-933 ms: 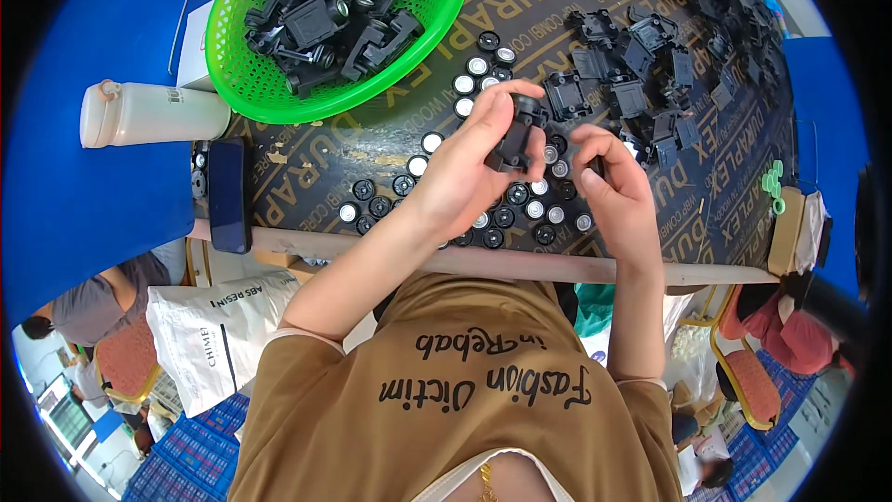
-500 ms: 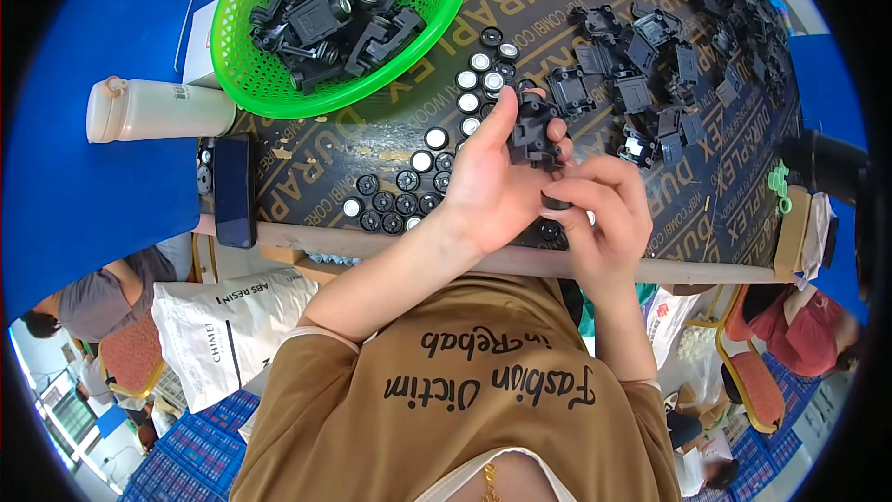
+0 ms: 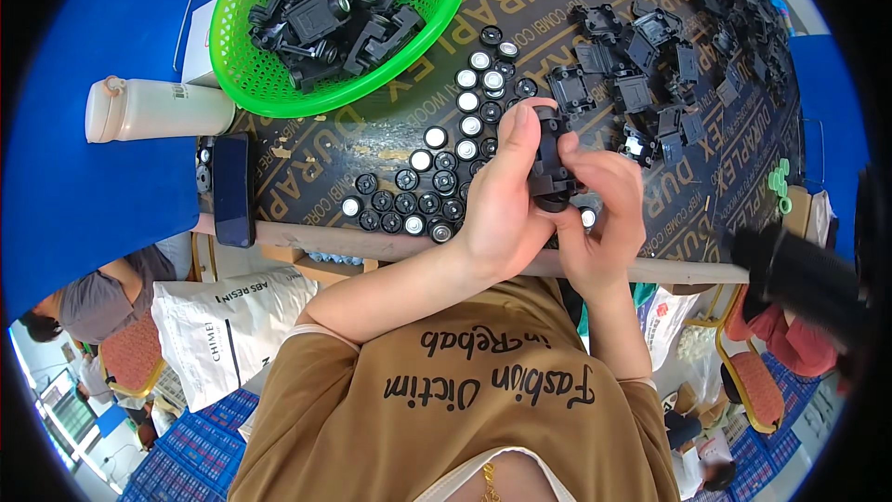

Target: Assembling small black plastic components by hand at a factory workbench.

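My left hand [image 3: 506, 200] is closed around a black plastic toy-car chassis [image 3: 548, 165], its thumb lying along the side. My right hand [image 3: 606, 200] grips the other side of this chassis with bent fingers and thumb. A black wheel [image 3: 555, 204] sits against the chassis's near end, by the right fingertips. Just left of my hands, several small black wheels [image 3: 406, 178], some with silver hubs, are scattered over the dark table [image 3: 316, 167]. More black chassis parts [image 3: 634, 91] lie loose beyond my hands to the right.
A green plastic basket [image 3: 455, 28] heaped with black assemblies stands at the far left. Beside it are a white bottle [image 3: 163, 112] and a dark phone [image 3: 234, 191]. Green rings [image 3: 780, 181] lie near the right edge. A blurred black cylindrical object [image 3: 799, 284] juts in at the right.
My right hand has brought the wheel up against the chassis, and both hands now grip it. The chassis has turned and come slightly nearer. The black object at right has swung nearer and lower.
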{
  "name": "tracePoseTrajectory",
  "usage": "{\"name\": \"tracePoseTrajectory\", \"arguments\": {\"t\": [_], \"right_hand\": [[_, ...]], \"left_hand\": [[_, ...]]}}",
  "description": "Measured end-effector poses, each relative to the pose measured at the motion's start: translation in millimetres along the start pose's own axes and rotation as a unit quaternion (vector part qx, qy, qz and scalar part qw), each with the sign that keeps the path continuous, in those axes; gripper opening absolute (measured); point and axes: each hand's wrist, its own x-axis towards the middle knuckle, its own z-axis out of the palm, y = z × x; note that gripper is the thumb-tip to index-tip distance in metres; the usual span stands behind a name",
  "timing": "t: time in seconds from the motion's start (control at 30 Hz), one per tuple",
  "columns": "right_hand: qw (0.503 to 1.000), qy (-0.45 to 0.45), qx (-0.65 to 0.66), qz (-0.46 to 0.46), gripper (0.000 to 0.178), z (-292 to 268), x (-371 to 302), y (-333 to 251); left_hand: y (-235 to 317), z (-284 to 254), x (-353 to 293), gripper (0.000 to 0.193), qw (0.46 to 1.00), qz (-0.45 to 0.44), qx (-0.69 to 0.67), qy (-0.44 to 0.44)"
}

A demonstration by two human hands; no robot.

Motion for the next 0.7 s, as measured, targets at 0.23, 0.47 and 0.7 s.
{"name": "tracePoseTrajectory", "arguments": {"t": [0.23, 0.47, 0.7], "right_hand": [[0.999, -0.019, 0.04, -0.004, 0.028, 5, -9, 4], [0.997, -0.01, 0.072, 0.014, 0.031, 13, -15, 1], [0.977, -0.184, -0.06, 0.092, 0.027, -33, 4, 40]], "left_hand": [[-10, -10, -4, 0.032, 0.996, 0.059, 0.07, 0.013], [-12, -13, -10, 0.033, 0.981, 0.119, 0.148, 0.03], [108, 9, 12, 0.027, 0.582, 0.481, 0.655, 0.03]]}}
